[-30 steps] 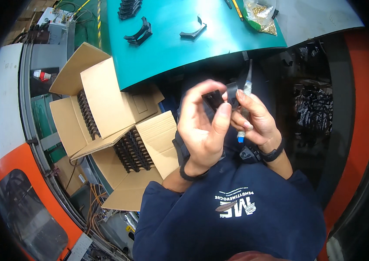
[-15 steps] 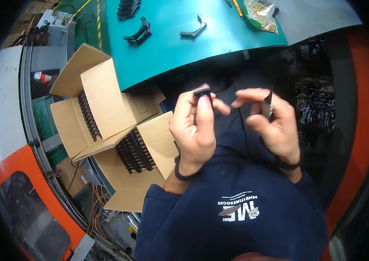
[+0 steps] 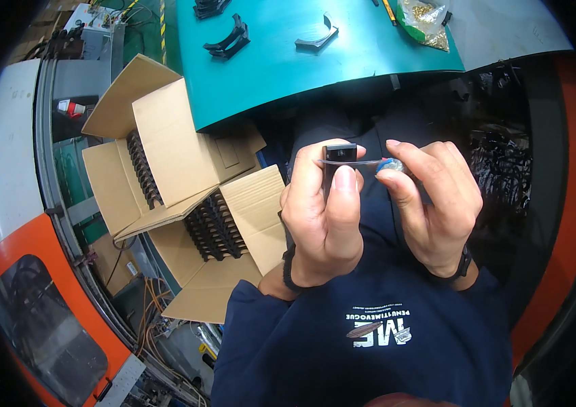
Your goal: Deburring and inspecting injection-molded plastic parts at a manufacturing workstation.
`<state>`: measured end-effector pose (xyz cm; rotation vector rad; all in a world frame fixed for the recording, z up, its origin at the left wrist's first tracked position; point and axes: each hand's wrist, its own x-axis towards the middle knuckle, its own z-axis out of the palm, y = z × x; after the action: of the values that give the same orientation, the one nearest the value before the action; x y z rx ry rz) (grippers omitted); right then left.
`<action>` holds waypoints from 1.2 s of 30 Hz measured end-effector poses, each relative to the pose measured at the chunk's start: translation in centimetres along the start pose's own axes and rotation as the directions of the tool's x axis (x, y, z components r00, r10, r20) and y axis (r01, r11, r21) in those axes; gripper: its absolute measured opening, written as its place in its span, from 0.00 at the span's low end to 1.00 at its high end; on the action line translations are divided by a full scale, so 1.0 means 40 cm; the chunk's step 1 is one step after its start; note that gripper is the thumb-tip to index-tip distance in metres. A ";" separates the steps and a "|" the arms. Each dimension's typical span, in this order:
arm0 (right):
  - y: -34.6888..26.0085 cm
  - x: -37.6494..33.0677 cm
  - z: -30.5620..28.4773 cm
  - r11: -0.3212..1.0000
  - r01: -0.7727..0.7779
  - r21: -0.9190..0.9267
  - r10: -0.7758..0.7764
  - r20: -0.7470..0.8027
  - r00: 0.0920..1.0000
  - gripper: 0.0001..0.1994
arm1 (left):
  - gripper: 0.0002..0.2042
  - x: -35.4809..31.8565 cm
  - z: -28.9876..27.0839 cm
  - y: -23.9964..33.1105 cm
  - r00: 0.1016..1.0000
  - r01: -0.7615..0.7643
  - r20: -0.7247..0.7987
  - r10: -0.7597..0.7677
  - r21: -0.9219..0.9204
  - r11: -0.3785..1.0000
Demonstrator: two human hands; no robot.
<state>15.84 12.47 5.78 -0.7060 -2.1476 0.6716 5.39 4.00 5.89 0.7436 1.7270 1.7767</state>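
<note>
left hand (image 3: 325,217) pinches black clip (image 3: 339,159); right hand (image 3: 434,203) pinches thin blade (image 3: 359,163), brown carton (image 3: 165,152) left

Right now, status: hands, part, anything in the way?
Left hand grips small black part. Right hand holds blue-handled thin blade laid against part's top. Nothing between the hands; open cardboard boxes of black parts sit to the left.

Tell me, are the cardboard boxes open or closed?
Open. Both boxes have their flaps spread out, and rows of black parts show inside them.

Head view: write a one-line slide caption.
Left hand holds a black part; right hand puts a thin blade to it.
</note>
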 end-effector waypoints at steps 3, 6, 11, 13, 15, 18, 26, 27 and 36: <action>-0.003 0.001 0.006 0.999 0.014 -0.029 -0.014 -0.011 1.000 0.14 | 0.09 0.004 -0.007 -0.025 0.997 -0.083 -0.006 0.083 -0.010 0.996; -0.004 -0.001 0.014 0.999 0.020 -0.044 -0.021 -0.027 0.999 0.14 | 0.09 0.003 -0.008 -0.033 0.993 -0.119 -0.004 0.119 0.032 0.992; -0.006 -0.003 0.017 0.999 0.010 -0.045 -0.011 -0.023 1.000 0.13 | 0.09 0.002 -0.004 -0.048 0.989 -0.146 -0.020 0.148 0.050 0.988; -0.011 0.001 0.015 0.999 -0.004 -0.040 0.003 -0.010 1.000 0.13 | 0.09 0.003 -0.005 -0.049 0.988 -0.152 -0.014 0.154 0.066 0.986; -0.015 0.000 0.015 0.999 -0.024 -0.032 0.024 -0.001 1.000 0.13 | 0.09 0.002 -0.005 -0.048 0.988 -0.151 -0.013 0.152 0.075 0.986; -0.018 -0.001 0.016 0.999 -0.035 -0.021 0.035 0.003 0.999 0.13 | 0.10 0.000 -0.002 -0.047 0.988 -0.148 -0.024 0.150 0.074 0.986; -0.019 -0.004 0.019 0.999 -0.051 -0.012 0.051 0.004 0.999 0.13 | 0.11 -0.001 0.000 -0.046 0.991 -0.130 -0.014 0.131 0.052 0.990; -0.021 -0.002 0.018 0.998 -0.057 -0.014 0.058 0.007 0.998 0.13 | 0.11 -0.001 0.000 -0.047 0.992 -0.127 -0.009 0.127 0.054 0.990; -0.026 -0.009 0.021 0.996 -0.093 0.001 0.093 0.007 0.996 0.13 | 0.13 -0.003 0.021 -0.048 0.994 -0.091 -0.065 0.093 0.023 0.996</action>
<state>15.11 11.29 5.82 -0.8088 -2.1303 0.7252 6.10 4.54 4.00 0.7929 1.7818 1.8672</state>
